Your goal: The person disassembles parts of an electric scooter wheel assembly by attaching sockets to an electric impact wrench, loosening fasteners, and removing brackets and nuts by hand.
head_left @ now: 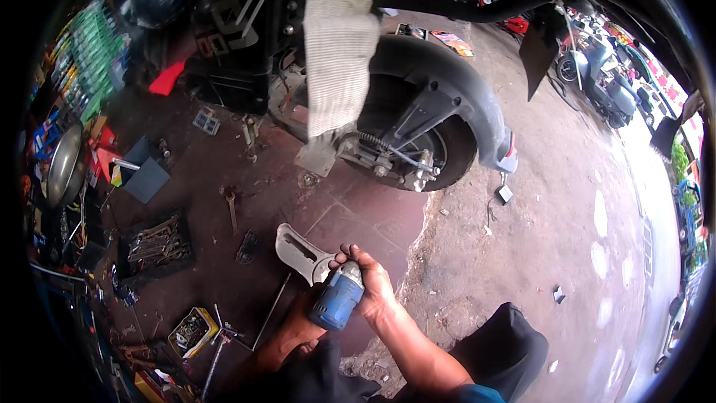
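Blue-bodied, grey-nosed power tool [338,306] above the dark red floor [369,218], right hand [373,287] with fingers curled round its nose, slotted grey metal piece [292,248] alongside, left hand [301,317] mostly hidden, grip impossible to tell.

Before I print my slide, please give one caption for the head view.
Right hand clasping the front of a blue power tool, left hand partly hidden behind it, with a wheel beyond.

Blue power tool [338,303], tilted, grey nose toward one o'clock, at six o'clock from centre; pale grey slotted metal bracket [301,263] adjacent, at eleven o'clock.
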The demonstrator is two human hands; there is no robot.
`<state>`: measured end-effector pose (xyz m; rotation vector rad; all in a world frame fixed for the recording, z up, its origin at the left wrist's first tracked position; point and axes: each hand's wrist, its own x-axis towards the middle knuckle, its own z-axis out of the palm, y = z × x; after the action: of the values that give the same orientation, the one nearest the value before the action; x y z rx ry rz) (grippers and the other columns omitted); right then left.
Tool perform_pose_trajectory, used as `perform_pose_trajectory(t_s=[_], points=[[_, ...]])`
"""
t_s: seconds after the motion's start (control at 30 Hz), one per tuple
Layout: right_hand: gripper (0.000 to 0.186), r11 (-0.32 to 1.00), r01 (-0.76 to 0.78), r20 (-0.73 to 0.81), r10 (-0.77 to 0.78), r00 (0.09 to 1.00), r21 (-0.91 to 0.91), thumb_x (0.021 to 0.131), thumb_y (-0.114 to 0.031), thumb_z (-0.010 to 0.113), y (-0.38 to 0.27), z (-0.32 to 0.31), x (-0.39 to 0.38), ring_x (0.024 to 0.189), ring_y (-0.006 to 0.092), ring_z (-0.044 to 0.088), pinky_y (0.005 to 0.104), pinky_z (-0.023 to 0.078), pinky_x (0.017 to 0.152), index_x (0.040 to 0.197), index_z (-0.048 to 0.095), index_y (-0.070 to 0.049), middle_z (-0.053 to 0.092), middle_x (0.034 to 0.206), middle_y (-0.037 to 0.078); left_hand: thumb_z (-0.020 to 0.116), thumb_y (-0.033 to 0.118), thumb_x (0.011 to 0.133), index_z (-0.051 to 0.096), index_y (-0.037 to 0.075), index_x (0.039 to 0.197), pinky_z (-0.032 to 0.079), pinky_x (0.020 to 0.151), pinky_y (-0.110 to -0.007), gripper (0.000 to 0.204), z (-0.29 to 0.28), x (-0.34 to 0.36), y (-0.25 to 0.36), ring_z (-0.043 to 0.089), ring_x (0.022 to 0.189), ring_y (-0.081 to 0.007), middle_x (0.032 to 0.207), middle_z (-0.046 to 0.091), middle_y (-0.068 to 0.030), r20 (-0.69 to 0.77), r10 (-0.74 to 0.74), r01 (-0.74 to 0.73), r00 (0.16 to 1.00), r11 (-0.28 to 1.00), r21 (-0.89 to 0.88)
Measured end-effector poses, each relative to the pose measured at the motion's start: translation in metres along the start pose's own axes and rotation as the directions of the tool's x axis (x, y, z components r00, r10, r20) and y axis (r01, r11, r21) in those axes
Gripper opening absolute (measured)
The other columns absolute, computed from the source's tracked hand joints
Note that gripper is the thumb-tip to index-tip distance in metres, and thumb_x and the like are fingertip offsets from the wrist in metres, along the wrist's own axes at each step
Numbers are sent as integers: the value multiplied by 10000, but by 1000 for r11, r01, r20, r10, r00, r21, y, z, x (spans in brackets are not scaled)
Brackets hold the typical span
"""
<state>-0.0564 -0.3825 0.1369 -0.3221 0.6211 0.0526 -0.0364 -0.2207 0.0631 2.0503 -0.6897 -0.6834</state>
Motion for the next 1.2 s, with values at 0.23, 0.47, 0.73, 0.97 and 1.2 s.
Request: perform_pose_trajectory(t_s=[0.23,0.47,0.73,0.97,1.2], points=[[193,993,103,-52,-101,994,49,940,-229,506,-39,-6,1,787,249,609,392,531,678,1006,528,-49,602,817,85,676,179,740,574,46,1017,495,740,-365,324,6,35,41,628,885,-270,952,644,-141,-57,40,-53,998,969,-241],[183,982,189,-84,-187,979,12,942,-214,481,-69,-6,-6,794,249,610,403,523,703,1019,512,-51,609,814,93,683,172,736,565,40,1031,493,765,-359,344,-10,57,86,628,901,-263,958,641,-147,73,71,-62,995,991,-118],[121,936,201,-113,-176,978,288,927,-186,492,-102,-40,-16,760,239,600,406,519,689,906,525,-71,590,769,71,688,157,711,560,42,1032,488,766,-351,364,-7,85,123,626,834,-208,908,651,-131,373,129,-173,919,981,88],[100,880,226,-241,-132,961,418,904,-151,518,-139,-60,-76,740,243,598,408,523,673,923,536,-55,579,755,82,696,188,729,503,73,1160,478,819,-350,487,22,91,196,626,923,-213,1009,646,-118,547,54,-210,835,951,226],[229,761,334,-381,-123,916,557,867,-120,557,-228,-110,-226,736,261,591,427,522,683,1075,526,-30,567,775,85,738,269,703,425,88,1265,478,842,-403,668,120,75,369,612,1019,-330,1064,631,-178,722,-98,-228,685,912,340]])
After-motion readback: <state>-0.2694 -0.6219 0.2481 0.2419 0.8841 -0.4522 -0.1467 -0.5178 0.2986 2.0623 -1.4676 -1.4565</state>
